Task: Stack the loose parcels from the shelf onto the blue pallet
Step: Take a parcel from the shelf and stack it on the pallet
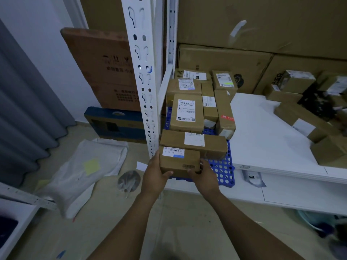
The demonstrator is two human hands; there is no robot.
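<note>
Head view: a small brown parcel (179, 162) is held between both hands over the near left corner of the blue pallet (222, 167). The left hand (155, 171) is placed on the left side of the parcel and the right hand (205, 175) on its right side. The fingers (167, 173) of both hands are curled round its edges, with the thumbs laid on the near face. Whether the bottom of the parcel already touches the pallet cannot be told. It is seen just in front of a long parcel (193, 143), which lies across the near part of the pallet.

Behind the long parcel, a large labelled parcel (186, 114) and several more cartons are packed close together, up to the far edge of the pallet. Most of the pallet surface is therefore covered, and only a strip of blue grid at the near right corner is seen bare.

To the right of the pallet, on the white shelf (262, 132), a group of loose parcels (304, 121) is left, well apart from the pallet. The task is judged to be somewhere about the middle. One layer is nearly filled, the parcel in hand is not yet released, and the parcels to the right have to be brought over, probably onto a second layer.
</note>
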